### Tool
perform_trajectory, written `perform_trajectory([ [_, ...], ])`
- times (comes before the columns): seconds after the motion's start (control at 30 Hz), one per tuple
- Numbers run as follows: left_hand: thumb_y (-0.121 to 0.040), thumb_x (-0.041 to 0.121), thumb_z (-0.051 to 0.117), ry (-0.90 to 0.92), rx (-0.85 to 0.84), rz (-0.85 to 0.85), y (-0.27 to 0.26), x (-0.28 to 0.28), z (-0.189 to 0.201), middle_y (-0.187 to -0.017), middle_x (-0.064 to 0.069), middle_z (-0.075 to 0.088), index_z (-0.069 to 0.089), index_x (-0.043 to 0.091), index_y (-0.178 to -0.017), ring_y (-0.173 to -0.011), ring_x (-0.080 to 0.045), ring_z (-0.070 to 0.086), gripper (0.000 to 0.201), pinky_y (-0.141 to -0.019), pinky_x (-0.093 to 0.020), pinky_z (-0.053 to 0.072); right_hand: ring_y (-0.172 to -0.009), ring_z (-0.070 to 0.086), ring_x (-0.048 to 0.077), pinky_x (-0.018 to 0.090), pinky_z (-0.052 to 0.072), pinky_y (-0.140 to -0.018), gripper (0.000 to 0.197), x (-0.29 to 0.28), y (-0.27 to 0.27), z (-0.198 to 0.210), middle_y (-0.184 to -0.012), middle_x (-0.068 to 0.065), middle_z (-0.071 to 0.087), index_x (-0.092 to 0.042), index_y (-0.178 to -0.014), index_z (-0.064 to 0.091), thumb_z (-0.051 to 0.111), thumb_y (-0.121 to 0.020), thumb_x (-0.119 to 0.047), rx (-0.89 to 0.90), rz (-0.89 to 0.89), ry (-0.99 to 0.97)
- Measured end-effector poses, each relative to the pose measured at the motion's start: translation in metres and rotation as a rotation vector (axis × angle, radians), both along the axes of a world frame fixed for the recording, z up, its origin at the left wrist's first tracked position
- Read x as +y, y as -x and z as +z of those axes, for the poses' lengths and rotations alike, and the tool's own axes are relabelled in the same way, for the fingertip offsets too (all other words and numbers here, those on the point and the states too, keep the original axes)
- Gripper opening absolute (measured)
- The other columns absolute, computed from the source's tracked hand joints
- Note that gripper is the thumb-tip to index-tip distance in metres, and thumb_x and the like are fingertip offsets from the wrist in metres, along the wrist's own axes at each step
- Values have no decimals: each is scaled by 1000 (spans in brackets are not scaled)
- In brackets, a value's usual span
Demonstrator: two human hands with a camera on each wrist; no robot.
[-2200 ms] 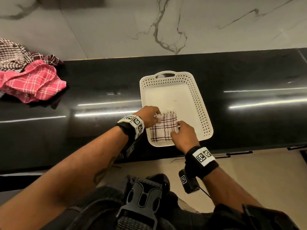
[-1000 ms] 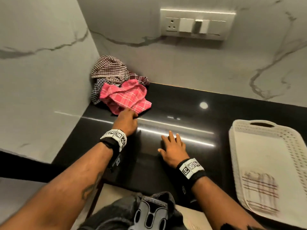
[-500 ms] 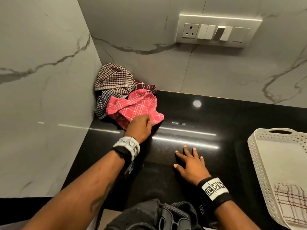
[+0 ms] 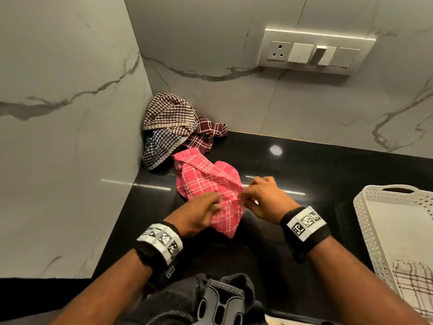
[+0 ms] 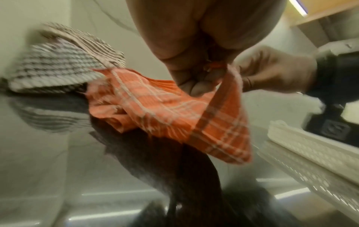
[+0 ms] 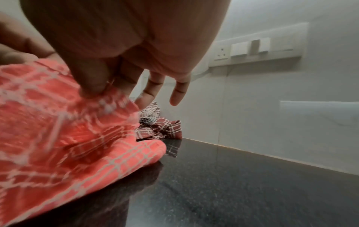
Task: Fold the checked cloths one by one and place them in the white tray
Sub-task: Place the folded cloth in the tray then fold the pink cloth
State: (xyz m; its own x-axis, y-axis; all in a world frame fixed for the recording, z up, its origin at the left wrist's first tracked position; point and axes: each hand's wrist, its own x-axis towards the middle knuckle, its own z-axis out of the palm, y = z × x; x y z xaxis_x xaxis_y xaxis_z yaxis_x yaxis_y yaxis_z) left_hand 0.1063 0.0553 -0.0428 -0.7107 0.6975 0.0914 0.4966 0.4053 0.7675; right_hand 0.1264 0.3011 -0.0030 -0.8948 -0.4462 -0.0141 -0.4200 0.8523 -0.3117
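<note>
A pink checked cloth [image 4: 206,181] [image 5: 155,110] [image 6: 58,138] lies crumpled on the black counter. My left hand [image 4: 199,214] [image 5: 196,73] pinches its near edge. My right hand [image 4: 262,195] [image 6: 101,86] pinches the same edge just to the right, thumb against forefinger, the other fingers spread. A white perforated tray [image 4: 365,221] [image 5: 310,147] stands at the right, with a folded white cloth with dark checks [image 4: 414,285] in its near end. More crumpled checked cloths, brown [image 4: 168,113] and maroon [image 4: 206,132] [image 6: 161,129], sit heaped in the wall corner.
Marble walls close the counter at the left and back. A socket and switch plate [image 4: 311,52] [image 6: 250,49] is on the back wall. Bare black counter [image 4: 293,165] lies between the pink cloth and the tray.
My left hand pulled the pink cloth off the heap toward me. My right hand lifted from the counter and took hold of the cloth's edge beside the left.
</note>
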Motion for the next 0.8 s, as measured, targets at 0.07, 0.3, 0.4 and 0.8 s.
perform_trajectory([
  [0.07, -95, 35, 43, -38, 52, 67, 14, -23, 11, -80, 18, 51, 53, 26, -89, -73, 6, 49, 15, -71, -10, 37, -89, 51, 15, 47, 38, -93, 7, 7, -2, 3, -76, -16, 61, -29, -89, 70, 64, -90, -31, 17, -49, 28],
  [0.3, -94, 36, 48, 53, 164, 291, 55, -88, 61, -84, 6, 63, 64, 15, -90, -72, -5, 55, 27, -70, -24, 44, -87, 40, 7, 34, 31, -92, 10, 42, -19, 17, -83, -9, 53, -32, -99, 73, 68, -91, -34, 78, -313, 80],
  [0.4, -95, 24, 59, 108, 92, 311, 58, -98, 83, -82, 10, 66, 63, 26, -86, -76, -4, 62, 11, -68, -26, 48, -85, 51, 20, 39, 35, -81, 7, 55, -23, 24, -80, -11, 53, -29, -95, 73, 68, -91, -32, 166, -398, 95],
  [0.8, -96, 37, 60, 159, -45, -558, -71, 75, 67, -87, 5, 73, 73, 21, -94, -73, -4, 64, 20, -69, -23, 50, -94, 67, 20, 38, 54, -93, 25, 9, 6, 55, -104, 4, 71, -13, -105, 71, 52, -91, -9, -167, -600, 916],
])
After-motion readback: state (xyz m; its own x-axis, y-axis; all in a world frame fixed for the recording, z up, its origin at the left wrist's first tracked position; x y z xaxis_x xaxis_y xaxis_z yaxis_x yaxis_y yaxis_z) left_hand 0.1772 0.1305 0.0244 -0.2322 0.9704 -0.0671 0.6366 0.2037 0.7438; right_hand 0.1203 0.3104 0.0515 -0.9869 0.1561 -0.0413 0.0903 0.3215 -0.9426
